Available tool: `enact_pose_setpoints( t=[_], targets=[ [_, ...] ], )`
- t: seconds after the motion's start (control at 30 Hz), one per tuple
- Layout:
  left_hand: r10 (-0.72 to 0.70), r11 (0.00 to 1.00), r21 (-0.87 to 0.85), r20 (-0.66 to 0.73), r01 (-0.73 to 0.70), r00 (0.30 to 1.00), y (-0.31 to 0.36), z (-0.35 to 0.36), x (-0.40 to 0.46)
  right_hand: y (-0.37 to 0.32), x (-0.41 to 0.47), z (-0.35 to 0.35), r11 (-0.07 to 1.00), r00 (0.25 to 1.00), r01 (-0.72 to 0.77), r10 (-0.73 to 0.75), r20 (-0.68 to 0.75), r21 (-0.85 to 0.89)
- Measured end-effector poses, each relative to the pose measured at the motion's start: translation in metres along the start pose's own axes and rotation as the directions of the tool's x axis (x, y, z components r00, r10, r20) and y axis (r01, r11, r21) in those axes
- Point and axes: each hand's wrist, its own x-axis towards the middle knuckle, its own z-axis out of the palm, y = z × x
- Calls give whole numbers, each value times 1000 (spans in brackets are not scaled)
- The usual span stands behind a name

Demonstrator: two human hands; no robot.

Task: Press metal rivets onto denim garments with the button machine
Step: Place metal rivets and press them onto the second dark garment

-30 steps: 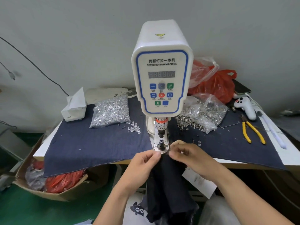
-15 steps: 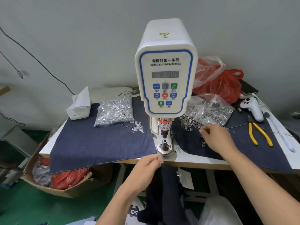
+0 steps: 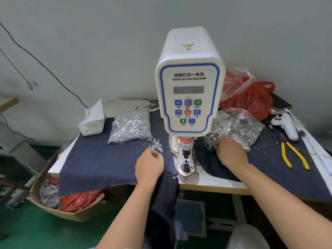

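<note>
Both hands have left the die for fresh parts.
Left hand point(image 3: 150, 165), loosely curled, reaches the loose studs point(image 3: 156, 146); denim garment point(image 3: 164, 198) hangs off the table point(image 3: 212, 184) beside the button machine point(image 3: 189, 97); right hand point(image 3: 229, 152) fingers the rivet caps point(image 3: 210, 141), grip hidden.

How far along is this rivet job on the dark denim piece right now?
Done: one small metal rivet already sits on the dark denim garment hanging off the table edge. In hand: the left hand reaches the loose silver studs, the right hand the spilled ring-shaped metal caps. Left: loading the white servo button machine, its die empty, and pressing.
</note>
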Motion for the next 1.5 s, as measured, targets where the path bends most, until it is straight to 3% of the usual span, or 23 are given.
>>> enact_pose_setpoints(
  t=[0.17, 0.4, 0.53, 0.67, 0.87, 1.07, 1.23, 1.3, 1.5],
  targets=[
    [-54, 993, 104, -32, 57, 998, 6, 12, 12, -3, -4, -3, 997, 999, -31, 32, -13, 71],
    [-29, 983, 180, -111, 48, 993, 7, 21, 13, -15, -21, -9, 919, 994, -74, 98, -43, 388],
    [-17, 985, 167, -135, 40, 991, 7, 24, 11, -24, -34, -10, 861, 995, -95, 78, 54, 500],
    [-6, 984, 173, -130, 28, 991, 7, 23, 11, -33, -46, -14, 720, 979, -186, 80, 186, 668],
    [-20, 991, 127, -146, 39, 989, 4, 24, 10, -44, -61, -14, 612, 968, -216, 34, 247, 761],
    [-4, 998, 55, -136, 12, 991, -2, 21, 9, -57, -67, -10, 362, 925, -365, 34, 379, 858],
    [16, 998, -63, -118, -24, 993, -7, 16, 7, -67, -69, -15, -61, 782, -623, -12, 624, 780],
    [21, 988, -151, -80, -33, 997, -10, 12, 8, -72, -68, -19, -177, 732, -674, -30, 680, 717],
    [109, 899, -426, 5, -96, 994, -18, 4, 2, -76, -71, -23, -310, 670, -719, -75, 738, 622]
  ],
)
